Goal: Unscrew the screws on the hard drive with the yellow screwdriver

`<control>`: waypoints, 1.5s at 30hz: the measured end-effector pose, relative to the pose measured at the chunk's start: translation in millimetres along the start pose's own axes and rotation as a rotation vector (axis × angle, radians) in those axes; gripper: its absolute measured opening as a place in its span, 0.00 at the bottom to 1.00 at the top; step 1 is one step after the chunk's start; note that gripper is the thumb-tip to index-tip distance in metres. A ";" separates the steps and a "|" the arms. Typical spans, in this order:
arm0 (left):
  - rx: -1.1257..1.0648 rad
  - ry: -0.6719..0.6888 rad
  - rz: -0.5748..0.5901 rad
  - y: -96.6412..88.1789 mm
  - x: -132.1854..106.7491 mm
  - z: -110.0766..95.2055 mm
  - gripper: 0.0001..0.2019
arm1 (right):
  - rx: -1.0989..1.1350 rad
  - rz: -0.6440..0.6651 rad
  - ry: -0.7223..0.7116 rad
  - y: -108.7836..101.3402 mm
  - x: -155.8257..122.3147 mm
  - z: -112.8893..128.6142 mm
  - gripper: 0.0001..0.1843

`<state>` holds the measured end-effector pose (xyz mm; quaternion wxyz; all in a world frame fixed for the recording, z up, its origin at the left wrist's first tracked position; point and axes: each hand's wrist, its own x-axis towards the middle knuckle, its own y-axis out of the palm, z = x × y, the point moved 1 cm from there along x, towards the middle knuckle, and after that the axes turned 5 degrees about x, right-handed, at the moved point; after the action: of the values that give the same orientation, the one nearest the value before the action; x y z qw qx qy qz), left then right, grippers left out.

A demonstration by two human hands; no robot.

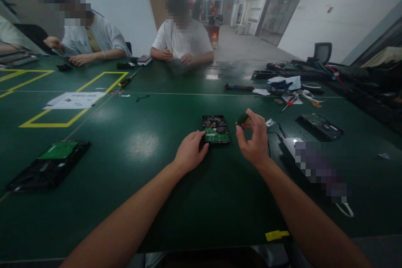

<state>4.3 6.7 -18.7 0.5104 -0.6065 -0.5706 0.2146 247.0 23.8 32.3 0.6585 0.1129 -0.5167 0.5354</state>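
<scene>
A hard drive [216,127] lies on the green table in front of me, its green circuit board on the near side. My left hand [192,150] grips the drive's left edge with fingers and thumb. To the right of the drive, my right hand [253,138] pinches the dark green and yellow handle of a screwdriver [241,119] between thumb and fingers. The screwdriver is tilted, and its thin shaft seems to point down toward the drive's right edge; whether the tip touches is too faint to tell.
Another hard drive [320,126] lies at right, near a pale elongated device [290,144] with a cable. A larger black device [52,163] with a green board lies left. Farther back are a paper sheet [73,99], screwdrivers, and gloves [284,83]. Two people [185,42] sit across the table.
</scene>
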 end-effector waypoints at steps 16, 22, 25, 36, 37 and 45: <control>-0.008 -0.002 0.001 0.6 0.1 1.4 0.24 | 0.042 -0.057 0.016 1.5 -2.8 -4.1 0.41; -0.004 0.006 -0.008 1.1 -0.1 0.8 0.25 | 0.036 -0.021 0.000 1.3 -1.9 -1.9 0.40; -0.002 0.003 -0.011 1.0 0.0 1.1 0.24 | 0.060 -0.021 -0.001 1.8 -1.7 -0.7 0.40; -0.008 -0.003 -0.003 -4.9 -0.6 -3.5 0.24 | 0.039 0.010 0.015 1.9 -2.6 -2.4 0.41; -0.009 0.001 -0.009 -4.6 -0.8 -3.5 0.24 | 0.052 0.009 0.017 2.4 -3.0 -2.4 0.41; -0.016 0.010 -0.019 0.8 -0.3 0.7 0.24 | 0.028 0.017 0.019 1.2 -1.9 -2.3 0.42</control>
<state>4.1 6.8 -19.8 0.5103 -0.6064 -0.5753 0.2021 247.5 24.8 29.3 0.6571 0.1126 -0.5038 0.5493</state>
